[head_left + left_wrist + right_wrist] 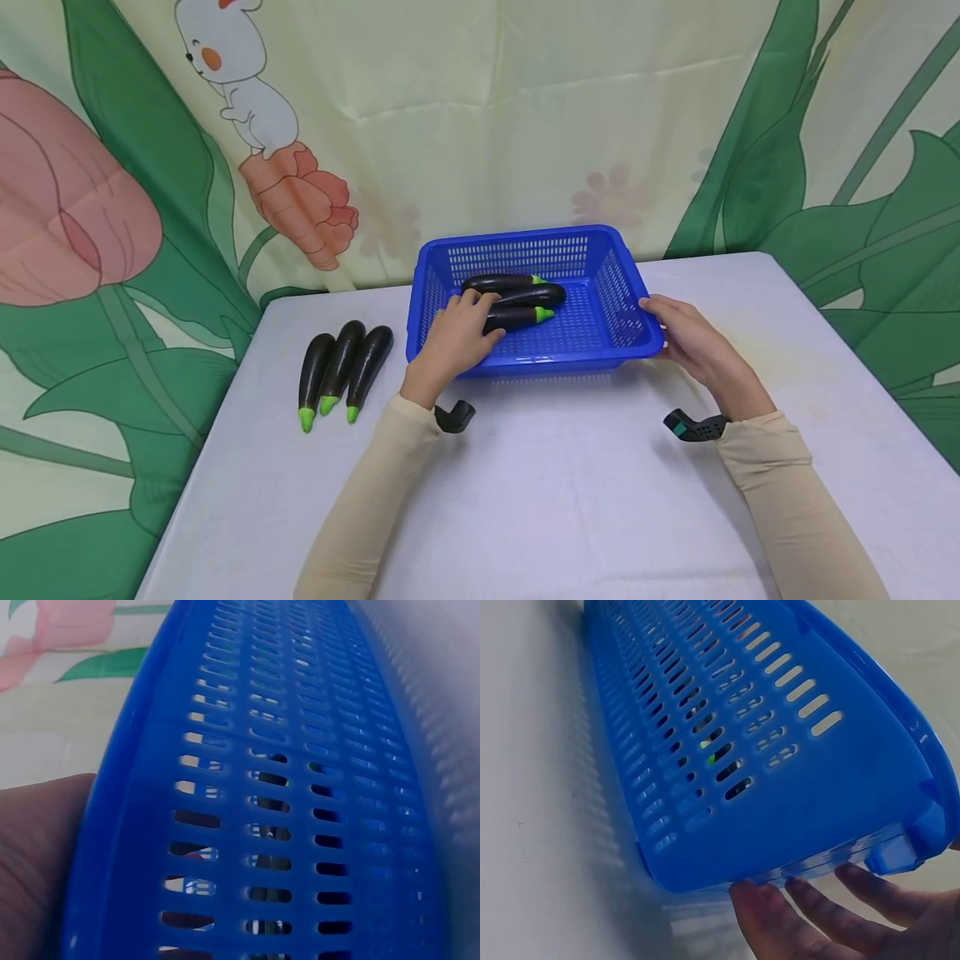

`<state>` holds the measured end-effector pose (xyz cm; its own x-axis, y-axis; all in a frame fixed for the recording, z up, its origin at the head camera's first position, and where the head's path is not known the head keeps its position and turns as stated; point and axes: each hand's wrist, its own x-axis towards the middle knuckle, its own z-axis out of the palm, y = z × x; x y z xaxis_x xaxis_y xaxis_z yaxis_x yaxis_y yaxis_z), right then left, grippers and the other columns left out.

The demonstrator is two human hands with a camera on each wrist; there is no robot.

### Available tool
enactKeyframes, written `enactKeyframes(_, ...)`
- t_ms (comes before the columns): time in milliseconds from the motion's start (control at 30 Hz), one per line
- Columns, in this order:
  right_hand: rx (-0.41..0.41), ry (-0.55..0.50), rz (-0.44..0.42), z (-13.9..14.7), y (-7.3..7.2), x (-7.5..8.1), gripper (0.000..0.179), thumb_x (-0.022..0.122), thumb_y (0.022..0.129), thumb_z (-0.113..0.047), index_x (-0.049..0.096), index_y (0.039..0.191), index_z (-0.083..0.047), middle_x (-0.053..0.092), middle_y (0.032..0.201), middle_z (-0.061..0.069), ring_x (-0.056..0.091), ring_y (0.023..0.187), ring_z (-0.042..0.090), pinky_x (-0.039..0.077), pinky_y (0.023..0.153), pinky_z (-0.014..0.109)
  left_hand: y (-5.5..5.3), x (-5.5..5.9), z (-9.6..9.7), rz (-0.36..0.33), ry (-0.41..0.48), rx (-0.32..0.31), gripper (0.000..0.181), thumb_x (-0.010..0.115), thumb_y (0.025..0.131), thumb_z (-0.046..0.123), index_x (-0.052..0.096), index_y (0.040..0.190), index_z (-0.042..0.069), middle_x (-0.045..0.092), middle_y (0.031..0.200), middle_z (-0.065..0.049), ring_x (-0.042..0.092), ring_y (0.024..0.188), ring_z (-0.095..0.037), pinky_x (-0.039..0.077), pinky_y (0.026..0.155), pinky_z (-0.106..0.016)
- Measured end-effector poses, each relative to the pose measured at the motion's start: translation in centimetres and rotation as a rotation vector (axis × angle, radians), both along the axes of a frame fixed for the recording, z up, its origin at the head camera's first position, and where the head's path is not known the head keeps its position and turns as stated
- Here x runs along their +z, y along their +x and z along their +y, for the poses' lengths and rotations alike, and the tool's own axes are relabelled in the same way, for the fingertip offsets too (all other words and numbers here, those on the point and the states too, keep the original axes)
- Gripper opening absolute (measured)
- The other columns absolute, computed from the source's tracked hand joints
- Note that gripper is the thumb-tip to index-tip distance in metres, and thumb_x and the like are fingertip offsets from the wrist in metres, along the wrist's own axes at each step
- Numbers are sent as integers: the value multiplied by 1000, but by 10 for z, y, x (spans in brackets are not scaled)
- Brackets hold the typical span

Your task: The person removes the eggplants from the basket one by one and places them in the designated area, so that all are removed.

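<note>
In the head view a blue plastic basket [536, 363] with slotted walls holds several dark eggplants. My left hand [459, 333] reaches over its front left rim, fingers and thumb curled about the front eggplant [517, 317], whose green stem points right. Behind that one lie a middle eggplant [534, 295] and a back eggplant [498, 282]. At the basket's right end my right hand [690, 337] grips the rim, its thumb on top; in the right wrist view its fingers [832, 911] touch the end wall. The basket wall [240, 765] hides most of my left hand in the left wrist view.
Three more eggplants [342, 367] lie side by side left of the basket, green stems toward me. A white cloth covers the table [555, 483]. Close behind the basket hangs a printed curtain [480, 125] with plants and a white rabbit.
</note>
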<state>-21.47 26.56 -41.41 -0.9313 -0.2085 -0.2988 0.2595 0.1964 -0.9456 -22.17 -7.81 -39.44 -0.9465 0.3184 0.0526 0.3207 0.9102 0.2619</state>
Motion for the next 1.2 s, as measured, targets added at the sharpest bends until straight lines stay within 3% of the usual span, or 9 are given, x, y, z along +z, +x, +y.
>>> enactKeyframes(367, -14, 0, 3, 0, -1, -4, 70, 35, 112, -48, 25, 164, -2, 57, 125, -1, 69, 96, 4, 59, 83, 27, -15, -3, 9, -51, -45, -14, 61, 70, 99, 38, 50, 153, 19, 53, 152, -13, 50, 139, -37, 43, 115, -61)
enactKeyframes(667, -8, 7, 10, -3, 0, -4, 70, 34, 112, -48, 25, 163, -1, 60, 122, -1, 69, 95, 4, 59, 83, 27, -25, -11, 11, -65, -82, 33, 59, 71, 99, 35, 52, 151, 15, 54, 151, -16, 48, 141, -40, 37, 119, -67)
enactKeyframes(967, -13, 3, 6, -1, 1, -4, 71, 34, 112, -49, 24, 164, -2, 61, 121, -4, 70, 95, 4, 59, 83, 27, -28, -11, 13, -71, -135, 27, 53, 73, 98, 32, 59, 146, 14, 59, 144, -14, 53, 132, -36, 44, 113, -63)
enactKeyframes(1200, -12, 9, -2, -1, 1, -5, 71, 33, 112, -49, 22, 165, -3, 59, 128, 3, 69, 95, 4, 59, 83, 27, -27, -12, 11, -111, -85, -37, 42, 76, 96, 24, 66, 136, 15, 68, 128, -11, 65, 111, -29, 55, 101, -53)
